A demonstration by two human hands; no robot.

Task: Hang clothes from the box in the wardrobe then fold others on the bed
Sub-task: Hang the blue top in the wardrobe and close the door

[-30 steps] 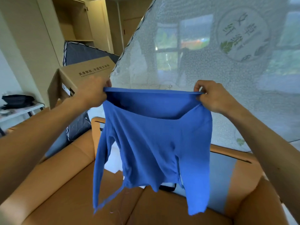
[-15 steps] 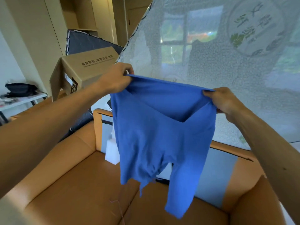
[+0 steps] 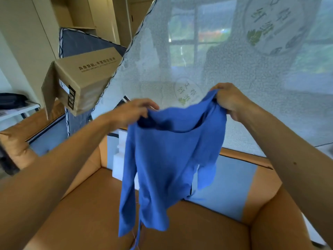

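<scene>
- Holding a blue long-sleeved top (image 3: 171, 159) in the air, both hands have their fingers closed on its upper edge. The left hand (image 3: 133, 112) pinches one end, and the right hand (image 3: 230, 100) is curled round a bunch of fabric at the other.
- The top hangs above the open cardboard box (image 3: 81, 204), with its sleeves dangling towards the box floor. Whether the lowest sleeve end touches the floor cannot be told.
- A mesh net (image 3: 234, 60) stands just behind the garment. A smaller carton (image 3: 82, 76) sits to the left, and the wardrobe (image 3: 79, 13) is well apart at the far left.
- Risk 1: the edge is slack and sags between the hands, and the left-hand pinch takes little cloth. A shake or a one-handed shift could let that end slip, dropping the top back into the box.
- Risk 2: the edge being held may be the hem, not the shoulders. If so, the top must be turned before it is hung or folded, and the trailing sleeves could twist or tangle.
- Risk 3: loose threads near the lower sleeve, and the net close behind, could snag as the garment is carried away.
</scene>
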